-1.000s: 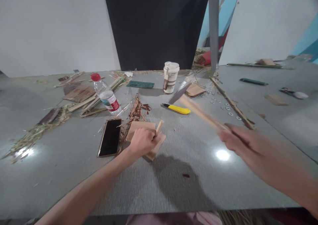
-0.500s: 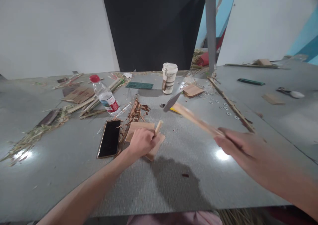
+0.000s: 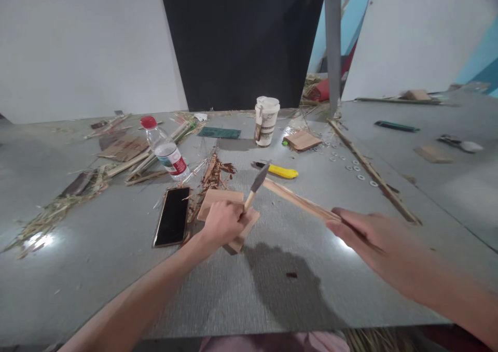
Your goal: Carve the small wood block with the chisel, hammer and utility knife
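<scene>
My left hand (image 3: 224, 221) is closed around a short, light wooden stick (image 3: 248, 201) that stands tilted over two wooden blocks. One wooden block (image 3: 221, 195) lies behind the hand, and another block (image 3: 249, 225) shows under its right side. The stick's lower end is hidden by my fingers. My right hand (image 3: 361, 235) grips the wooden handle of a hammer (image 3: 299, 201). Its dark metal head rests at the stick's upper end; whether they touch I cannot tell for sure. Behind the hammer head lies a yellow utility knife (image 3: 283, 171).
Left of the blocks are a phone (image 3: 171, 217), a red-capped water bottle (image 3: 167, 152) and reddish wood chips (image 3: 213, 173). Farther back stand a paper cup (image 3: 266, 121), a wooden board (image 3: 303, 140) and several washers (image 3: 356, 169). A long wooden strip (image 3: 369, 168) lies at right.
The hammer has swung down and left, bringing its head to the stick's top and uncovering the yellow knife. My left hand and the blocks have stayed nearly in place.
</scene>
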The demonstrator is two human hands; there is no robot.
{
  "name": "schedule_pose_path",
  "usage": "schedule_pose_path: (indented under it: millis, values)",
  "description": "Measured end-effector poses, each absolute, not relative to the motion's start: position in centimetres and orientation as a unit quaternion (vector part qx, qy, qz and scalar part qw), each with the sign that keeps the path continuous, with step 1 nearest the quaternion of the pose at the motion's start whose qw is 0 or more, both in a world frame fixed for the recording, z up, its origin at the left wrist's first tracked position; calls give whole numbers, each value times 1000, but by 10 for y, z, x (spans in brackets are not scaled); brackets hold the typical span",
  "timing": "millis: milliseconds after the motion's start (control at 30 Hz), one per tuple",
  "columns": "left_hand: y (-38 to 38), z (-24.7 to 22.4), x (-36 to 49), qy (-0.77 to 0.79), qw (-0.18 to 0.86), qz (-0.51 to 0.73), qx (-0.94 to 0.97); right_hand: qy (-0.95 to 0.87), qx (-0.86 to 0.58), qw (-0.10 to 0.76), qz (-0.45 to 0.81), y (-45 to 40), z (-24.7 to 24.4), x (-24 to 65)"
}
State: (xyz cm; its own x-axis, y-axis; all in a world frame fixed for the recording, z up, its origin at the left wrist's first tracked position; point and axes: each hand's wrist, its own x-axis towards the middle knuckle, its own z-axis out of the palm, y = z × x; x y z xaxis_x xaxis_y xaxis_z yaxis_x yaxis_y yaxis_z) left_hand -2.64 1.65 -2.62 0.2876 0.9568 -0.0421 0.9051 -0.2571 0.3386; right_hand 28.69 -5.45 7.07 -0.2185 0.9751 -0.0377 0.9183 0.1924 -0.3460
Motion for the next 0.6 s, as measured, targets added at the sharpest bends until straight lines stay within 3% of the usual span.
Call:
schedule_pose_path:
  millis: [233, 433, 600]
  values:
    - [16, -26, -25, 602, 124, 52, 787, -748, -623, 165, 157, -54, 91, 283]
    - [16, -24, -24, 598, 116, 40, 792, -764, -612, 108, 170, -54, 70, 286]
    - [15, -25, -24, 602, 113, 39, 789, -765, -607, 153, 153, -53, 76, 287]
